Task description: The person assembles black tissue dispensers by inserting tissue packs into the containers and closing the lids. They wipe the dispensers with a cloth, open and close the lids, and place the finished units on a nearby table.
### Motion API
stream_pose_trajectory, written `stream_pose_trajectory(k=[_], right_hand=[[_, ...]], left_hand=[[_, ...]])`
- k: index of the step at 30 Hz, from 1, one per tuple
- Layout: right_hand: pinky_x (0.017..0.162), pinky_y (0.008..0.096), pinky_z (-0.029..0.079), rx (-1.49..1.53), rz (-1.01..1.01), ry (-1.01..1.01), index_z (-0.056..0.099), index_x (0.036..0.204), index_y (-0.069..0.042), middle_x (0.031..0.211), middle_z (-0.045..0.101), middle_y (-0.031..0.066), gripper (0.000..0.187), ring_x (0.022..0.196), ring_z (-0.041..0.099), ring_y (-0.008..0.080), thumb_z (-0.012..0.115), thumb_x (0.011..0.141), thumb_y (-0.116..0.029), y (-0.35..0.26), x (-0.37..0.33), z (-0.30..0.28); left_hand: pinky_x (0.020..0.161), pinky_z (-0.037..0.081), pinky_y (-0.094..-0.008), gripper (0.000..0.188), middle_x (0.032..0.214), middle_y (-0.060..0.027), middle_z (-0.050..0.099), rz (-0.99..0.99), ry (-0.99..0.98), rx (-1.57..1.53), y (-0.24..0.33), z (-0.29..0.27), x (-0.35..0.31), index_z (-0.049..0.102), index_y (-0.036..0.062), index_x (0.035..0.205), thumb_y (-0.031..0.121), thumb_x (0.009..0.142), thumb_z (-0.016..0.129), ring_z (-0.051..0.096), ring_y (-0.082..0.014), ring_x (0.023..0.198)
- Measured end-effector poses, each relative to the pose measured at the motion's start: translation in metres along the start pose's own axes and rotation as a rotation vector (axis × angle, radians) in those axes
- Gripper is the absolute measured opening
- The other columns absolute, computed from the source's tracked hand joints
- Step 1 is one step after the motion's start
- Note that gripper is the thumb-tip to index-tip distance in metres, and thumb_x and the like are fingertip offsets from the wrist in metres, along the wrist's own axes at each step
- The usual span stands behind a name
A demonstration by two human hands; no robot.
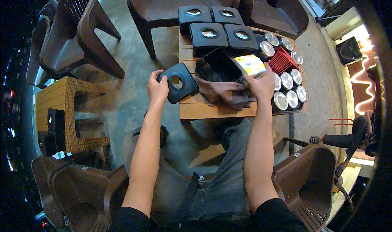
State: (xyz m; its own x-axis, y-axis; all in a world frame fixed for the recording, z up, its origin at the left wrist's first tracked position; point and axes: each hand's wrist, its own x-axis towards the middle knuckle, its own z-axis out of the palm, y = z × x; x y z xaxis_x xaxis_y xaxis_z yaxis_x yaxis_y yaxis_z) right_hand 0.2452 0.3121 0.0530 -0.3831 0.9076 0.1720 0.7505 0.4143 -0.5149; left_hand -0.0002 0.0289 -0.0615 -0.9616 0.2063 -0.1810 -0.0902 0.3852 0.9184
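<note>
My left hand (157, 87) grips a black tissue box lid (187, 89) with a round hole, tilted at the table's left edge. My right hand (261, 84) is closed on a white and yellow tissue pack (250, 65). That pack is beside the right wall of an open black tissue box base (216, 68), whose inside looks dark. A crumpled grey-brown cloth (224, 94) lies in front of the base, partly under it. Behind it stand several closed black tissue boxes (208, 38) with white tissue showing in their holes.
On the wooden slatted table (216, 110), a dark tray holds several silver-lidded jars (281, 101) and a red slatted holder (282, 60). Brown plastic chairs (171, 7) surround it. A second small table (53, 93) stands at left with black boxes. Another person's leg (341, 139) shows at right.
</note>
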Motion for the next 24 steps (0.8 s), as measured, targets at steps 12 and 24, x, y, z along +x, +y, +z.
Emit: stream_pose_trajectory(k=[12,24], right_hand=[[0.107,0.0477,0.051,0.453,-0.388,0.218,0.048,0.155,0.003,0.133,0.059,0.0227,0.11,0.124,0.06,0.0399,0.095,0.067,-0.044,-0.04,-0.022,0.007],[0.117,0.0437,0.051,0.612,-0.482,-0.054,0.05,0.159,0.002,0.149,0.057,0.0197,0.092,0.137,0.059,0.0342,0.073,0.07,-0.007,-0.031,-0.011,0.021]], left_hand=[[0.066,0.053,-0.0319,0.037,0.107,-0.0019,0.074,-0.036,-0.83,-0.058,0.05,0.005,-0.036,0.075,0.0097,0.13,0.031,0.107,0.055,0.067,-0.0133,0.082],[0.118,0.044,-0.0398,0.046,0.127,-0.0105,0.079,0.148,-1.533,0.064,0.062,0.026,-0.078,0.077,0.003,0.132,0.035,0.113,0.05,0.068,-0.0273,0.124]])
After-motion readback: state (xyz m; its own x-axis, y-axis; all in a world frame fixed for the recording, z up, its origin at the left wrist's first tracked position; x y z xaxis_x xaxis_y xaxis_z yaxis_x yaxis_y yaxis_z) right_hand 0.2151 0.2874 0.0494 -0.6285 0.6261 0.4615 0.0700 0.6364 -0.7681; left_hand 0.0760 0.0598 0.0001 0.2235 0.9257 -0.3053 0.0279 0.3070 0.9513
